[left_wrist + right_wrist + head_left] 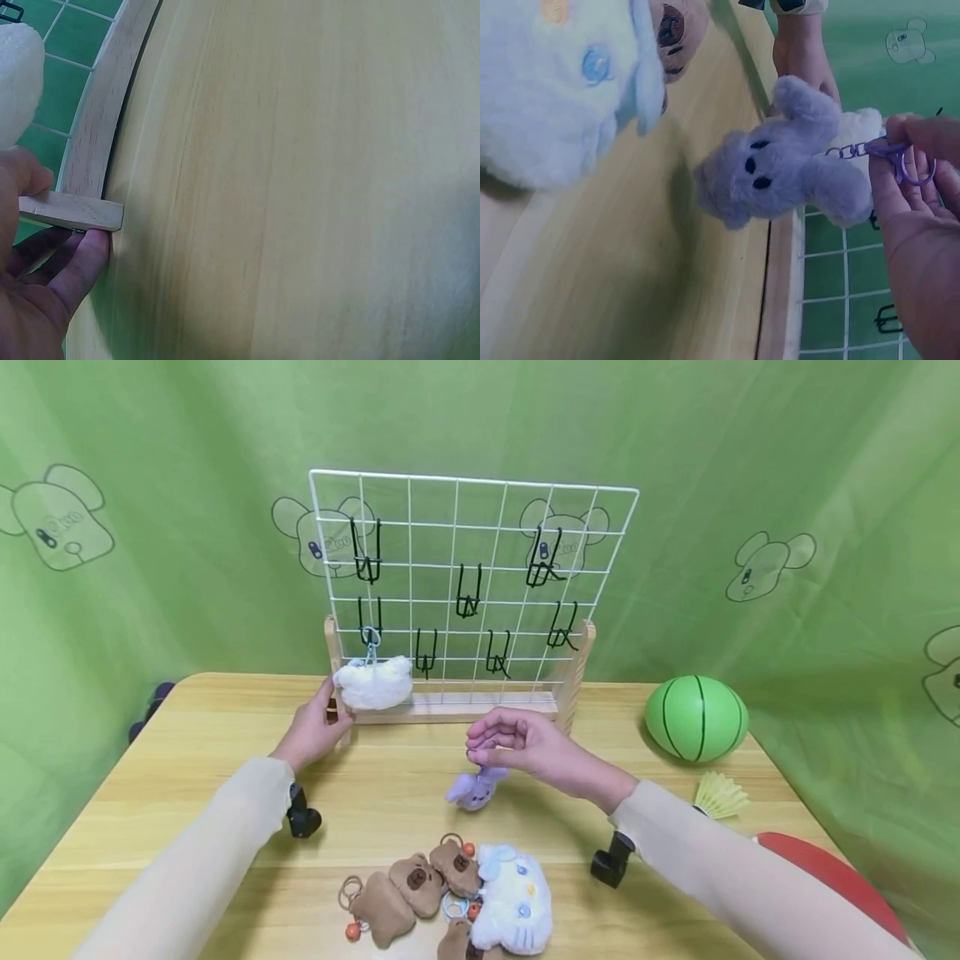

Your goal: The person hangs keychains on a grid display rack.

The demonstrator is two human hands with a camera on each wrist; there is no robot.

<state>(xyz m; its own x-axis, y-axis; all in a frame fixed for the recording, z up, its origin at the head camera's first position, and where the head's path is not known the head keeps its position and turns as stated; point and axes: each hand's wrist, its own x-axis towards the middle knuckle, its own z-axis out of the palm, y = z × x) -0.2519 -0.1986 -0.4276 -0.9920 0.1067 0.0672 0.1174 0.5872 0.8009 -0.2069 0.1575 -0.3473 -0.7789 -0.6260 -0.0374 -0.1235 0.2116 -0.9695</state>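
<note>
My left hand (pixel 311 732) grips the wooden left foot (pixel 75 211) of a white wire grid rack (pixel 457 568), thumb above and fingers below it in the left wrist view. My right hand (pixel 543 752) pinches the purple clasp (pixel 891 150) of a small purple rabbit plush keychain (pixel 474 789). The plush hangs by a short chain, its long ears nearest the clasp, in front of the rack. A white plush keychain (pixel 375 683) hangs from a lower left black hook (pixel 367 622) by a light blue ring, its front turned away.
Several brown bear plush keychains (pixel 390 906) and a white cat plush (pixel 517 902) with a blue bow lie at the table's near edge. To the right are a green ball (pixel 696 718), a yellow shuttlecock (pixel 720 797) and a red paddle (pixel 832 877). More black hooks (pixel 468 593) hang on the grid.
</note>
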